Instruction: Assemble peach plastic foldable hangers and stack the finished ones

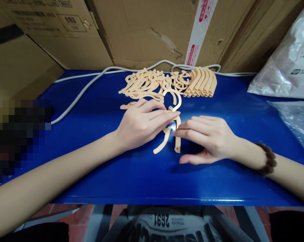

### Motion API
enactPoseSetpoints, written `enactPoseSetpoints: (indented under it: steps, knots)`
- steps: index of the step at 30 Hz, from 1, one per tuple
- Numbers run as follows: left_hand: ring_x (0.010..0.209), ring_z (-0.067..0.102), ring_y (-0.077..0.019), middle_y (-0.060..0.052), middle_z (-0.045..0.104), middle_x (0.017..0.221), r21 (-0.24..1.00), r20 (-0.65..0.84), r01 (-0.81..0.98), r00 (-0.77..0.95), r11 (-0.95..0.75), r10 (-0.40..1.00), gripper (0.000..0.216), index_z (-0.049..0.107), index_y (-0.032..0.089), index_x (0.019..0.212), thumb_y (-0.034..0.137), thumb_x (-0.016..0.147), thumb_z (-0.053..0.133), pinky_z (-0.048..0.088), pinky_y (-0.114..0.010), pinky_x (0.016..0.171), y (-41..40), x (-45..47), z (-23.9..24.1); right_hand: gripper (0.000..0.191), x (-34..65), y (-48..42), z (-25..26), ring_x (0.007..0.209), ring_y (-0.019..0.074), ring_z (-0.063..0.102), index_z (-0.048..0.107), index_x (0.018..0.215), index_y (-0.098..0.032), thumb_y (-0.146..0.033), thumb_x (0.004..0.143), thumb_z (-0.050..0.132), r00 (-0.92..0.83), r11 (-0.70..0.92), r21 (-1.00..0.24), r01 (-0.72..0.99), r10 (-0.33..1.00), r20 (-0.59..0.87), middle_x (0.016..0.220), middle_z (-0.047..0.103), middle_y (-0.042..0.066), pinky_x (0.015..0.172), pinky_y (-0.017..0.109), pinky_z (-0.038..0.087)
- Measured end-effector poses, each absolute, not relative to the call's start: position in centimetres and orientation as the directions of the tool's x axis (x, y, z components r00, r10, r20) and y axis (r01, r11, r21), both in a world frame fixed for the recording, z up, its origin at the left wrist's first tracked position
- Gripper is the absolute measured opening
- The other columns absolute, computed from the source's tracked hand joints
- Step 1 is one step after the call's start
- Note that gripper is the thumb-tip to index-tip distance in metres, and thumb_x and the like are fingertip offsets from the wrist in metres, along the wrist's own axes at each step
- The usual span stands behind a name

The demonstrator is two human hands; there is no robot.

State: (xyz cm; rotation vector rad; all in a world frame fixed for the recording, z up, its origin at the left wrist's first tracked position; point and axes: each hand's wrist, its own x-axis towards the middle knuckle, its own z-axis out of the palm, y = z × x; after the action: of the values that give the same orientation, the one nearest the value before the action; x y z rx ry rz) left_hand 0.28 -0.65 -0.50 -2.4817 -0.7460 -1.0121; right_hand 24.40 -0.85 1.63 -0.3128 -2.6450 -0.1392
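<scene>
Beneath the fingertips of my left hand (141,122) is the lower end of a beige hook (179,101), which looks like a folding hanger part. The left fingers press together on it and the thumb is hidden. My right hand (209,137) has its thumb spread away from its fingers. Its fingertips reach a beige curved arm piece (177,144) with a small hole at its near end; whether they touch it I cannot tell. A slimmer curved piece (162,144) lies on the blue table (146,181) between the hands.
Behind the hands lies a loose pile of beige curved pieces (144,82), beside a neat stack of arm pieces (202,82). A white cable (83,90) runs along the back. Cardboard boxes (146,33) wall the rear; plastic bags (285,67) sit at right.
</scene>
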Motion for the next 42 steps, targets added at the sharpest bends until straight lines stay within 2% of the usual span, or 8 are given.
enactPoseSetpoints:
  steps: [6, 15, 21, 27, 30, 33, 38, 42]
  knots:
    - [0.091, 0.071, -0.0187, -0.002, 0.078, 0.098, -0.18, 0.749, 0.614, 0.592, -0.768, 0.297, 0.024, 0.065, 0.023, 0.119, 0.019, 0.096, 0.06, 0.047, -0.032, 0.071, -0.8, 0.4, -0.1, 0.042, 24.6, -0.2, 1.5, 0.08, 0.0202, 0.065, 0.055, 0.128, -0.017, -0.044, 0.095, 0.055, -0.778, 0.928, -0.167, 0.332, 0.369, 0.508, 0.094, 0.07, 0.008, 0.071, 0.033, 0.052]
    - [0.088, 0.07, -0.0193, 0.001, 0.078, 0.092, -0.128, 0.748, 0.619, 0.573, -0.775, 0.335, 0.012, 0.066, 0.025, 0.106, 0.026, 0.095, 0.064, 0.046, -0.035, 0.072, -1.3, 0.3, 0.4, 0.066, 24.5, 0.2, 0.8, 0.094, 0.0188, 0.063, 0.046, 0.138, -0.02, -0.05, 0.085, 0.069, -0.741, 0.846, -0.461, 0.269, 0.487, 0.462, 0.118, 0.064, 0.01, 0.082, 0.033, 0.054]
    - [0.09, 0.07, -0.018, 0.002, 0.077, 0.09, -0.082, 0.736, 0.576, 0.585, -0.813, 0.341, 0.009, 0.065, 0.027, 0.105, 0.028, 0.096, 0.062, 0.044, -0.034, 0.075, -1.4, 0.6, 0.4, 0.08, 24.7, 0.5, 0.8, 0.111, 0.0236, 0.055, 0.037, 0.149, -0.019, -0.058, 0.084, 0.065, -0.786, 0.842, -0.495, 0.214, 0.449, 0.424, 0.125, 0.056, 0.013, 0.089, 0.04, 0.053]
    - [0.097, 0.068, -0.0184, -0.001, 0.077, 0.099, -0.106, 0.709, 0.55, 0.626, -0.828, 0.325, 0.018, 0.064, 0.022, 0.113, 0.022, 0.096, 0.061, 0.045, -0.034, 0.085, -1.3, 0.7, 0.2, 0.077, 24.7, 0.2, 0.8, 0.132, 0.0259, 0.045, 0.028, 0.155, -0.023, -0.046, 0.09, 0.062, -0.796, 0.863, -0.472, 0.178, 0.409, 0.446, 0.145, 0.044, 0.015, 0.104, 0.043, 0.047]
    - [0.106, 0.066, -0.021, -0.005, 0.073, 0.115, -0.085, 0.671, 0.545, 0.65, -0.834, 0.356, 0.026, 0.061, 0.018, 0.121, 0.023, 0.095, 0.061, 0.044, -0.035, 0.087, -1.4, 0.8, 0.3, 0.066, 24.8, 0.0, 1.2, 0.135, 0.0274, 0.044, 0.034, 0.154, -0.025, -0.044, 0.094, 0.057, -0.727, 0.846, -0.492, 0.204, 0.467, 0.503, 0.145, 0.047, 0.012, 0.108, 0.047, 0.044]
    - [0.115, 0.062, -0.0219, -0.01, 0.065, 0.131, 0.007, 0.605, 0.543, 0.666, -0.84, 0.436, 0.033, 0.056, 0.016, 0.129, 0.027, 0.098, 0.056, 0.043, -0.035, 0.089, -1.7, 1.0, 0.6, 0.056, 24.8, 0.2, 1.4, 0.129, 0.0273, 0.051, 0.042, 0.149, -0.032, -0.044, 0.096, 0.053, -0.56, 0.73, -0.615, 0.296, 0.655, 0.507, 0.145, 0.05, 0.007, 0.099, 0.042, 0.052]
    - [0.108, 0.066, -0.0226, -0.007, 0.069, 0.124, 0.024, 0.45, 0.515, 0.76, -0.857, 0.469, 0.032, 0.065, 0.017, 0.115, 0.04, 0.102, 0.048, 0.039, -0.039, 0.092, -2.1, 1.3, 0.6, 0.036, 25.0, 2.1, 0.7, 0.099, 0.0205, 0.066, 0.065, 0.128, -0.029, -0.041, 0.099, 0.048, -0.251, 0.45, -0.872, 0.195, 0.882, 0.399, 0.127, 0.066, 0.003, 0.071, 0.033, 0.056]
    - [0.103, 0.067, -0.0218, -0.005, 0.071, 0.118, 0.002, 0.436, 0.516, 0.771, -0.857, 0.465, 0.034, 0.067, 0.018, 0.112, 0.043, 0.102, 0.047, 0.038, -0.039, 0.089, -1.9, 1.4, 0.4, 0.027, 25.1, 2.9, 0.3, 0.089, 0.02, 0.067, 0.075, 0.109, -0.027, -0.038, 0.095, 0.055, -0.176, 0.33, -0.914, 0.237, 0.939, 0.294, 0.107, 0.074, 0.004, 0.065, 0.033, 0.054]
